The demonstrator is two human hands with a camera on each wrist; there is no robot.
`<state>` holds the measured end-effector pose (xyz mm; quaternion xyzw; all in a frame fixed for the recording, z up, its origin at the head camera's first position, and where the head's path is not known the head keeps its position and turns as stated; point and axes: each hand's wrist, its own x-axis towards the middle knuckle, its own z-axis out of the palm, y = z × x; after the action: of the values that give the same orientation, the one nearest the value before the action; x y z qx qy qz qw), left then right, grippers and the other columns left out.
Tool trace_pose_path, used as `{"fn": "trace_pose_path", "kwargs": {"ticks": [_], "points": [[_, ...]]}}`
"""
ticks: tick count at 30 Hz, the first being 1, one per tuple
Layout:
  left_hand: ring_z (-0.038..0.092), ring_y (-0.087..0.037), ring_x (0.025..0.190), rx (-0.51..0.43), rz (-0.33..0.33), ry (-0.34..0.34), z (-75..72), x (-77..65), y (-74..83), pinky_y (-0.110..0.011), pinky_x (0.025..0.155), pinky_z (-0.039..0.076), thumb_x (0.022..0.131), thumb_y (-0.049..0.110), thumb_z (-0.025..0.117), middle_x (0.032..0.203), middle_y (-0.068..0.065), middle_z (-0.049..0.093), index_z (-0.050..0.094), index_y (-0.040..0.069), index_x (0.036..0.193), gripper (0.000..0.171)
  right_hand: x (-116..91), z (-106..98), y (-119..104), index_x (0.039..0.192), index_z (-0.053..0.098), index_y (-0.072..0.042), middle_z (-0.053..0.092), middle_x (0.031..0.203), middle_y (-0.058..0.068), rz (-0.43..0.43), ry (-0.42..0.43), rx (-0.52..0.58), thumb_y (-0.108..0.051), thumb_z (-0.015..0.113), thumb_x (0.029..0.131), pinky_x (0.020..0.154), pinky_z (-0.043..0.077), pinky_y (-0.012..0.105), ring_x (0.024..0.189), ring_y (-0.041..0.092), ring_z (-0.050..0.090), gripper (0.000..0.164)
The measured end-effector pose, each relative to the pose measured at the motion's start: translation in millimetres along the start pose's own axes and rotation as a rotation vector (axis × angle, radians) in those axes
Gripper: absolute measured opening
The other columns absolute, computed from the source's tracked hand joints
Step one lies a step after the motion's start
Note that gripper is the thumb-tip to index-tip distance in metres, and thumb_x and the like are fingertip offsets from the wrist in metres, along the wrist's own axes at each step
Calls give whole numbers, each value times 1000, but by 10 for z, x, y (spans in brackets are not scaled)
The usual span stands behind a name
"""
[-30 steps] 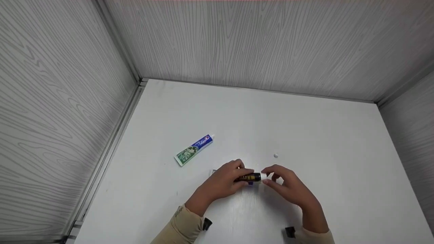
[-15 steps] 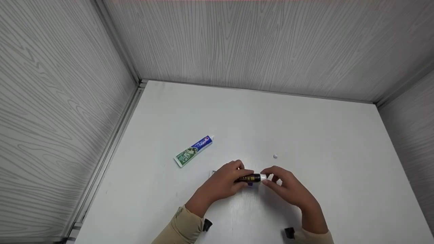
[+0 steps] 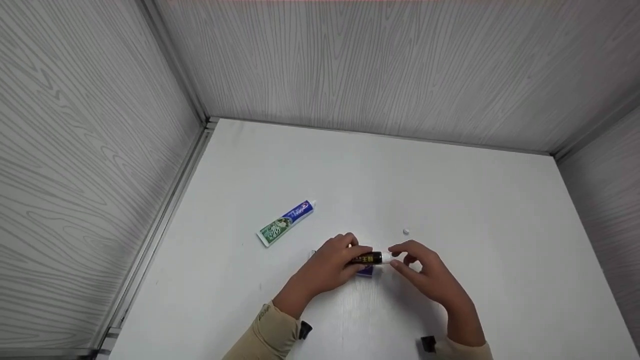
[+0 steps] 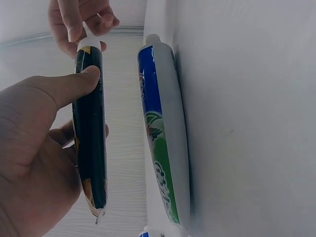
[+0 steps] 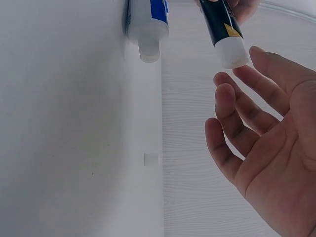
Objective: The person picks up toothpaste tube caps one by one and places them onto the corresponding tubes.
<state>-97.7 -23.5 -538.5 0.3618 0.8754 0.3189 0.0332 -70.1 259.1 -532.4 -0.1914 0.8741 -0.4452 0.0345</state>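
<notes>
A black toothpaste tube [image 3: 369,258] with a white cap [image 5: 231,52] is gripped by my left hand [image 3: 327,262], thumb on one side and fingers behind. My right hand [image 3: 425,272] hovers at the cap end, its fingers loosely curved. In the right wrist view a gap shows between its thumb [image 5: 266,61] and the cap. Below the left hand lies a blue, green and white toothpaste tube [image 4: 170,128], mostly covered in the head view. Another blue and green toothpaste tube [image 3: 286,223] lies farther off to the left, nozzle pointing away to the right.
A small white piece, like a cap [image 3: 406,231], lies on the white table [image 3: 500,225] beyond the right hand. Grey wood-grain panels [image 3: 350,65] stand along the back and sides. Black wrist mounts [image 3: 428,343] show at both sleeves.
The right thumb and fingertips have loosened from the cap and spread apart, showing more of it. Both hands and the black tube have shifted slightly away from the body.
</notes>
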Motion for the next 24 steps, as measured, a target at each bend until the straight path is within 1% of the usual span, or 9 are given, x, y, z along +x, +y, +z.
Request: {"fn": "trace_pose_path", "kwargs": {"ticks": [4,7,9,12,17,20,24], "points": [[59,-17,105,28,-20,-3,6,14,-42,-36,95,52,105,25,70,120,-2,63,68,22,143,39,-3,-14,25,125,74,-14,74,120,-1,25,20,-18,-22,75,101,90,55,34,97,12,67,25],[59,-17,106,47,-45,-12,16,29,-75,-36,95,52,105,26,70,120,-2,63,68,22,143,39,-4,-22,27,124,74,-18,74,119,6,35,24,-28,-22,75,101,90,56,33,96,12,67,23],[59,-17,106,53,-60,-19,21,38,-90,-37,96,52,105,26,70,121,-2,63,68,22,144,39,-6,-25,26,123,74,-22,74,119,8,40,25,-30,-21,75,101,90,56,33,96,12,67,21],[59,-18,107,56,-75,-34,39,48,-120,-37,97,52,105,26,69,122,-2,63,67,21,145,40,-12,-29,22,122,73,-28,75,118,8,49,25,-29,-21,75,102,90,56,33,95,9,67,21],[59,-18,108,69,-84,-40,73,63,-176,-37,98,53,106,26,67,122,-2,63,66,22,146,39,-27,-30,27,122,73,-28,75,119,7,67,20,-29,-23,74,102,90,55,34,95,8,66,20],[59,-17,107,78,-84,-37,94,74,-207,-37,97,53,107,26,66,122,-1,64,66,22,146,39,-31,-29,33,122,74,-26,75,120,6,86,15,-28,-25,73,103,90,55,34,96,9,66,19],[59,-18,108,86,-90,-37,109,87,-230,-37,98,53,108,28,64,122,-2,64,66,23,146,38,-35,-29,45,123,75,-18,75,120,5,105,9,-27,-26,73,103,91,56,35,97,9,66,22]]}}
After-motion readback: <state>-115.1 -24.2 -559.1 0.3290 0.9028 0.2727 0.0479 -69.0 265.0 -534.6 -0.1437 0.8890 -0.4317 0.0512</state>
